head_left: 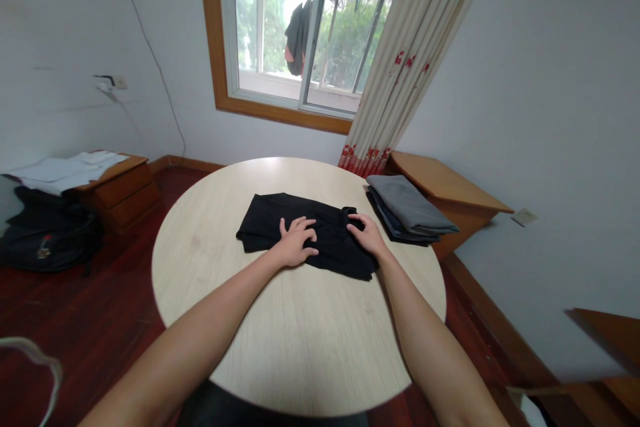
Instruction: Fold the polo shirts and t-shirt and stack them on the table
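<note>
A folded black garment (265, 217) lies across the middle of the round table; which kind of garment it is cannot be made out. My left hand (296, 242) rests on its middle with the fingers spread. At the garment's right end, by a small raised fold, my right hand (369, 235) touches the cloth with bent fingers. Whether those fingers pinch any fabric is hard to see. To the right, a stack of folded clothes (410, 203) sits at the table's edge, grey on top with dark pieces beneath.
The pale round table (200, 260) has a wooden cabinet (445, 183) behind its right side. A window (300, 27) and a patterned curtain (395, 67) are at the back. On the left are a low drawer unit (125, 193) with papers and a black bag (50, 233).
</note>
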### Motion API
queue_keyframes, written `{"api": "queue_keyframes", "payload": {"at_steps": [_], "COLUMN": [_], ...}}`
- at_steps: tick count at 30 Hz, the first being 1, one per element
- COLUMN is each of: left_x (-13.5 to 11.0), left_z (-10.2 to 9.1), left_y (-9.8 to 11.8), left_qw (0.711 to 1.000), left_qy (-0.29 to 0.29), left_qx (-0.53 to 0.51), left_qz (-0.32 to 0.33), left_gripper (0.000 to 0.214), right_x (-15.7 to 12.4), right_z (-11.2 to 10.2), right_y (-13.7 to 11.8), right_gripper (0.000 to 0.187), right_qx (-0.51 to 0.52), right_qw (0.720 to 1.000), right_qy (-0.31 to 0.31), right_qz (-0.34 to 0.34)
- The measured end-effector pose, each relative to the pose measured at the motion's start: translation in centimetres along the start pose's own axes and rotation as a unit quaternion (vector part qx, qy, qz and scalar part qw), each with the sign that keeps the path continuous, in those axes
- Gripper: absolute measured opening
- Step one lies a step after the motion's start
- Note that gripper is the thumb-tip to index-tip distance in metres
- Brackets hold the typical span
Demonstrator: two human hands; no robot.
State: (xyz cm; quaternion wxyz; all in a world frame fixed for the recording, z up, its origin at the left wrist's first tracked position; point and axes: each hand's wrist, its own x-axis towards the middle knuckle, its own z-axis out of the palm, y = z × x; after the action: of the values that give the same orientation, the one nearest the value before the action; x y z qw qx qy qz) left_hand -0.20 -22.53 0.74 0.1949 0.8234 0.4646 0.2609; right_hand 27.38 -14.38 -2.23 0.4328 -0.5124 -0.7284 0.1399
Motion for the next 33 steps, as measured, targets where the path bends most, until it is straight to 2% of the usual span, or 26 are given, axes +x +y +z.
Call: {"api": "queue_keyframes", "payload": {"at_steps": [2,4,7,9,11,14,16,19,25,30,33], "left_x": [0.0,0.1,-0.1,-0.4,-0.9,-1.5,-1.5,-1.2,-0.6,-0.4,-0.2], "left_z": [-0.4,-1.2,-2.9,-3.8,-4.2,-3.8,-3.4,-2.9,-1.8,-0.5,-0.6], "left_y": [0.1,0.1,0.1,0.4,1.1,2.4,2.9,2.8,1.4,0.9,0.9], "left_qw": [0.997,0.987,0.957,0.941,0.943,0.96,0.967,0.979,0.994,0.994,0.994], "left_qy": [0.045,0.121,0.263,0.311,0.288,0.178,0.122,0.091,0.013,-0.048,-0.065], "left_qx": [-0.052,-0.093,-0.107,-0.098,-0.083,-0.065,-0.064,-0.051,-0.011,0.04,0.057], "left_qz": [0.018,0.04,0.064,0.095,0.146,0.208,0.215,0.177,0.107,0.085,0.064], "left_gripper": [0.013,0.008,0.002,0.002,0.006,0.015,0.024,0.035,0.02,0.058,0.061], "right_x": [0.0,0.0,0.0,-0.2,-0.3,-0.3,-0.2,-0.1,-0.1,0.0,0.0], "right_z": [-0.1,-0.1,0.1,0.4,0.6,0.8,0.7,0.6,0.6,0.5,0.5], "right_y": [0.0,0.0,0.0,0.0,0.0,0.1,0.3,0.5,0.4,0.5,0.7], "right_gripper": [0.035,0.035,0.036,0.038,0.039,0.038,0.036,0.036,0.041,0.038,0.041], "right_qx": [0.003,0.007,0.022,0.04,0.055,0.057,0.049,0.042,0.04,0.036,0.042], "right_qw": [1.0,1.0,0.999,0.998,0.997,0.997,0.998,0.998,0.997,0.998,0.997], "right_qy": [0.0,0.001,0.0,-0.006,-0.009,-0.008,-0.007,-0.012,-0.023,-0.025,-0.03], "right_qz": [0.003,0.007,0.026,0.046,0.058,0.056,0.051,0.048,0.054,0.046,0.049]}}
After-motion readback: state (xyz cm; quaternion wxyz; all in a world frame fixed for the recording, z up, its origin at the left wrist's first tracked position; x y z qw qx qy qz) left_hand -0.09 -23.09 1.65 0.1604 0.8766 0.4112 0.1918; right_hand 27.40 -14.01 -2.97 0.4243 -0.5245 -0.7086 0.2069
